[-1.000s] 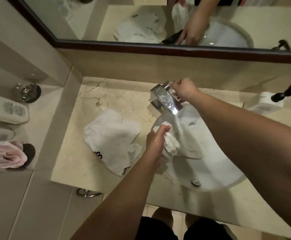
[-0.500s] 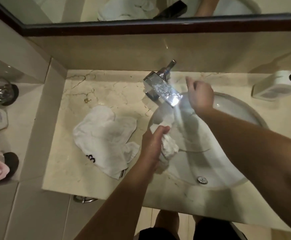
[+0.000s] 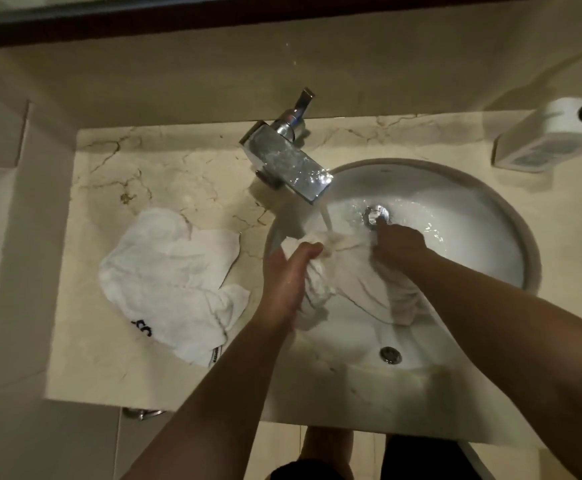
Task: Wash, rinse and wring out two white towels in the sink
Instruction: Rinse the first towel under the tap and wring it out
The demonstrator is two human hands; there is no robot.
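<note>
A wet white towel point(image 3: 355, 278) lies in the round white sink point(image 3: 511, 216), under water running from the chrome tap point(image 3: 289, 164). My left hand point(image 3: 287, 275) grips the towel's left end at the basin's left side. My right hand point(image 3: 398, 242) holds the towel's other part near the drain point(image 3: 374, 214), one finger stretched towards the drain. A second white towel point(image 3: 168, 282) with a dark logo lies crumpled on the marble counter point(image 3: 178, 168) left of the sink.
A white soap dispenser point(image 3: 552, 140) with a black pump stands at the back right of the counter. The overflow hole point(image 3: 390, 355) sits in the basin's near wall. A mirror frame runs along the top. My legs show below the counter edge.
My right hand left the tap handle and came down into the basin onto the towel. Water now runs over the towel. The view has tilted down towards the sink.
</note>
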